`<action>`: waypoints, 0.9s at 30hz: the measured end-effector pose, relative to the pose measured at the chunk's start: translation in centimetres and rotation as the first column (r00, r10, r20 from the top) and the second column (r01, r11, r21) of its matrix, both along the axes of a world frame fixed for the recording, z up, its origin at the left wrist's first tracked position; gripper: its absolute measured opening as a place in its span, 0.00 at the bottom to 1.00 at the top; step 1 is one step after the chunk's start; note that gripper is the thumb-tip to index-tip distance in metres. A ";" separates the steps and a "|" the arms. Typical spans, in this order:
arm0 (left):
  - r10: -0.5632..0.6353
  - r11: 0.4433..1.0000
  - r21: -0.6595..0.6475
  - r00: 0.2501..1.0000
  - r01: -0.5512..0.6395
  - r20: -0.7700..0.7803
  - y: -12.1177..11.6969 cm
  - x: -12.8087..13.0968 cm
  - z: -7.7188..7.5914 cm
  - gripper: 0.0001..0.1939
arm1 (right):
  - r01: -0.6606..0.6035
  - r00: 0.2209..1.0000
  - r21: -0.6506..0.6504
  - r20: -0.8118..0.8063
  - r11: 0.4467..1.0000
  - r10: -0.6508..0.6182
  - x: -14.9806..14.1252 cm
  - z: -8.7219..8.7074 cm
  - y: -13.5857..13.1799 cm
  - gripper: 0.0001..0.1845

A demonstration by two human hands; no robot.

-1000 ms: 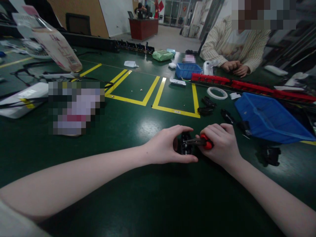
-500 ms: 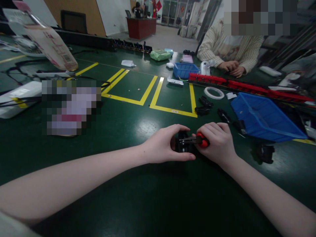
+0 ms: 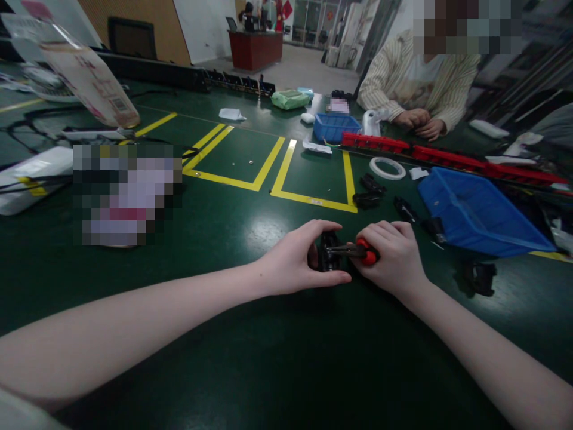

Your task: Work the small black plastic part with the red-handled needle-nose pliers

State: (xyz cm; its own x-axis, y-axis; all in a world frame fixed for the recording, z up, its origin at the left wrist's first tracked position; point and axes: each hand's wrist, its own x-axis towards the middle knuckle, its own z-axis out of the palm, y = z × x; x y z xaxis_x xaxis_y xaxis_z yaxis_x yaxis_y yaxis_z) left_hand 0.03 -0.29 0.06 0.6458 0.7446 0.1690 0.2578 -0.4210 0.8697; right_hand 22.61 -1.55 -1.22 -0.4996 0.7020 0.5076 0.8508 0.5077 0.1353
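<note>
In the head view, my left hand (image 3: pixel 293 257) grips a small black plastic part (image 3: pixel 329 251) between thumb and fingers, just above the green table (image 3: pixel 250 346). My right hand (image 3: pixel 394 260) is wrapped round the red handles of a pair of pliers (image 3: pixel 367 252). The narrow metal jaws point left and reach the black part; whether they clamp anything on it I cannot tell. Several loose black parts (image 3: pixel 369 191) lie beyond my right hand, and another black piece (image 3: pixel 480 278) rests to its right.
A blue bin (image 3: pixel 483 215) stands at the right, near a tape roll (image 3: pixel 387 168) and a red rail (image 3: pixel 452 157). Yellow tape (image 3: pixel 308 202) marks the table. A bottle (image 3: pixel 89 83) and a pixelated item (image 3: pixel 134 197) are at the left. Across sits another person (image 3: pixel 416 83).
The black part has tilted slightly in my left hand, and that hand has risen a little. The pliers stay at the part, with my right hand almost in place.
</note>
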 end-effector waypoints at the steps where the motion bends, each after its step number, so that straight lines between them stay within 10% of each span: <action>1: -0.004 1.000 0.005 1.000 0.004 -0.002 0.0 0.0 0.0 0.35 | 0.000 1.000 -0.002 0.003 1.000 0.000 0.0 0.0 0.0 0.06; 27: -0.085 0.996 0.037 0.996 0.085 -0.009 0.1 -0.3 -0.1 0.25 | -0.022 1.000 -0.008 0.010 1.000 0.022 0.0 0.0 0.1 0.05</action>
